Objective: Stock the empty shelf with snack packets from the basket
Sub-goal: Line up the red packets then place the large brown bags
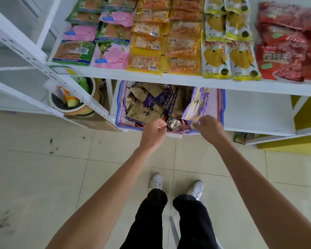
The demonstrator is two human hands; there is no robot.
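Pale floor tiles [43, 177] run up to a white rack whose upper shelf [187, 79] is covered with rows of green, pink, yellow and red snack packets [147, 42]. On the lower shelf [258, 112], at its left end, sits a blue-rimmed basket [118, 105] full of brown and purple packets, its near side sticking out past the shelf's front edge. The right hand [209, 128] reaches over the basket's near right corner and pinches the bottom corner of a purple and cream packet [196, 105] that stands tilted against the basket's right side. The left hand [153, 133], fingers curled, touches the edge of a crumpled silvery packet [174, 124] at the near rim; whether it grips it I cannot tell.
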